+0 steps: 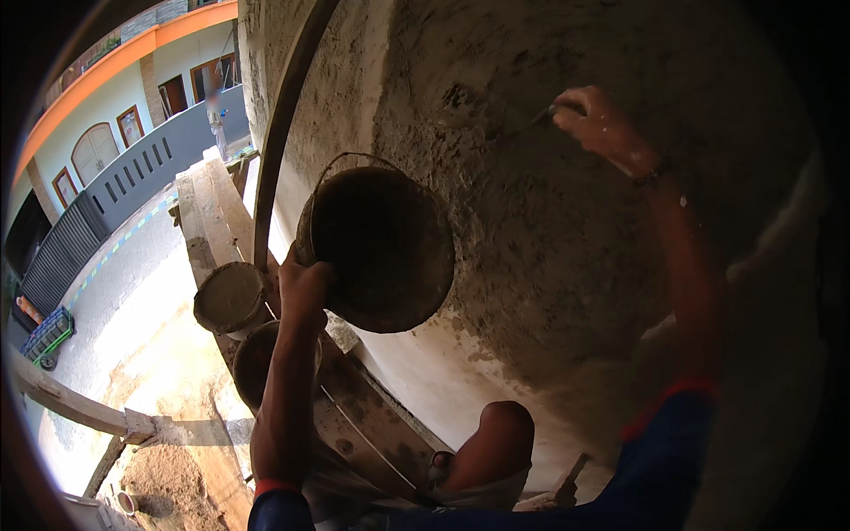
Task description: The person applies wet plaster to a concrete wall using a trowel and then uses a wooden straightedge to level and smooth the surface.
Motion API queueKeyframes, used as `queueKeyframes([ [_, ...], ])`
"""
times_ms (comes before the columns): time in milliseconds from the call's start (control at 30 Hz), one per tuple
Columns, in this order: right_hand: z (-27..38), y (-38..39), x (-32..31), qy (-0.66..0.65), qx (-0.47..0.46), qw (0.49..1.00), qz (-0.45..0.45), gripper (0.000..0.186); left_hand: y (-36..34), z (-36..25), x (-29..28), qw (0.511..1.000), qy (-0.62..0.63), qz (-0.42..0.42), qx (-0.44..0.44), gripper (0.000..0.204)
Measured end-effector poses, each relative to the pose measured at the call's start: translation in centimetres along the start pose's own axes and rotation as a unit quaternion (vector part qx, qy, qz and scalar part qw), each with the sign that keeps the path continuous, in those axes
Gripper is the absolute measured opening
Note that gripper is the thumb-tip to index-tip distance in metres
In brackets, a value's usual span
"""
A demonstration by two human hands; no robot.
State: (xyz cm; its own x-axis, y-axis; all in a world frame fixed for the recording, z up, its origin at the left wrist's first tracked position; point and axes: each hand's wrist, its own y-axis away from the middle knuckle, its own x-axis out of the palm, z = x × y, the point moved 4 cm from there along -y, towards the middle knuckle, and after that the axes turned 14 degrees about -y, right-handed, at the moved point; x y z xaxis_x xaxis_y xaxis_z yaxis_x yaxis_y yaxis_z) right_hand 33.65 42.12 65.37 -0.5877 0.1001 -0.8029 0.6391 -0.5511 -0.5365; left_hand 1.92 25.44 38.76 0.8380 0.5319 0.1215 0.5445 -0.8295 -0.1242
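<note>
My left hand (pixel 304 290) grips the rim of a dark bucket (pixel 425 221), tilted with its mouth toward me and held close to the wall. The bucket's inside is too dark to make out any contents. Up and to the right, my right hand (pixel 606 128) is closed round the handle of what looks like a trowel (pixel 509 117). Its blade lies dim against the rough, wet mortar on the wall (pixel 531 230). Left of my left forearm stands a pail of grey mortar (pixel 228 297), with another bucket (pixel 255 363) partly hidden by that arm.
A wooden plank platform (pixel 359 438) runs along the wall beneath me. An upright pole (pixel 282 142) rises beside the bucket. Far below are a paved street, a sand heap (pixel 164 478), a cart with blue containers (pixel 49 338) and a person (pixel 215 115) near a grey fence.
</note>
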Motion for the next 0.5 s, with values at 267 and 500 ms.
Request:
queueKeyframes([
  [267, 2.9, -0.1, -6.3, -0.024, 0.175, 0.984, -0.029, 0.046, -0.9, 4.2, 1.2, 0.999, -0.016, 0.024, -0.022, 0.054],
  [500, 1.9, 8.1, 12.5, 0.098, -0.126, 0.962, 0.223, 0.034, -0.8, 2.4, 2.3, 0.992, -0.130, -0.004, 0.003, 0.052],
])
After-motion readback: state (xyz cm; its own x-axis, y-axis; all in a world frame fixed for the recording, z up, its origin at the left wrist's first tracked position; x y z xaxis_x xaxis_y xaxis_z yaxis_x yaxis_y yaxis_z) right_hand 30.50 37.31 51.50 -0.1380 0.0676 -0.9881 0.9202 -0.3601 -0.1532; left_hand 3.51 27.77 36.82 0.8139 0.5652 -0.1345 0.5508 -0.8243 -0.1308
